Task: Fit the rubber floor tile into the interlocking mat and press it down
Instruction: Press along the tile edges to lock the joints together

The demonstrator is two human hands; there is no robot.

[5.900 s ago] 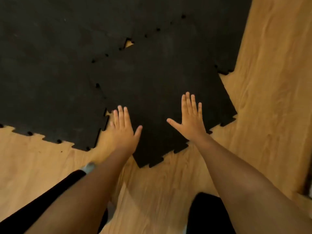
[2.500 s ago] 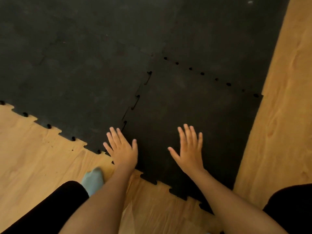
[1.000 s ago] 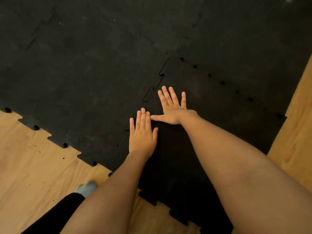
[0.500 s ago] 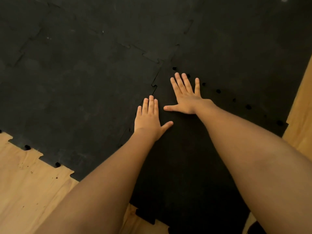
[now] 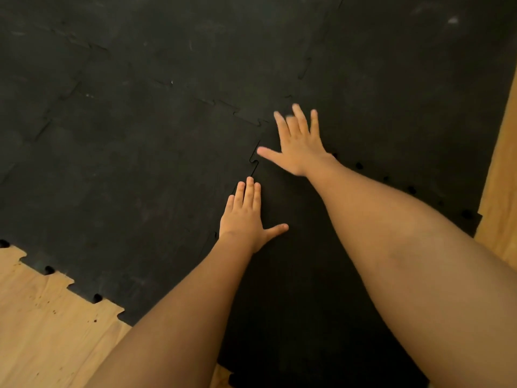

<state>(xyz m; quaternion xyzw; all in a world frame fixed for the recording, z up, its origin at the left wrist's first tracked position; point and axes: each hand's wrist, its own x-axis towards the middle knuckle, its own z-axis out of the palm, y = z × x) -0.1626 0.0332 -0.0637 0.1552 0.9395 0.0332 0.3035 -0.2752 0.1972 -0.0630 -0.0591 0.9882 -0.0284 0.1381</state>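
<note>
The black rubber floor tile (image 5: 302, 275) lies at the near right corner of the black interlocking mat (image 5: 126, 135), its puzzle-tooth edges meeting the mat on its left and far sides. My left hand (image 5: 246, 219) lies flat on the tile, fingers together, right beside the left seam. My right hand (image 5: 299, 144) is spread flat at the tile's far left corner, slightly blurred, its fingertips at the corner joint. Small dark holes dot the far seam to the right of my right wrist. Both forearms hide much of the tile.
Bare wooden floor (image 5: 42, 331) shows at the near left, below the mat's toothed edge, and another strip of wood (image 5: 503, 163) runs along the right edge of the mat. The rest of the mat stretches far and left.
Both hands have worked along the left seam away from me; the right hand has slid to the tile's far corner, the left following behind. The seam under them looks more closed than before.
</note>
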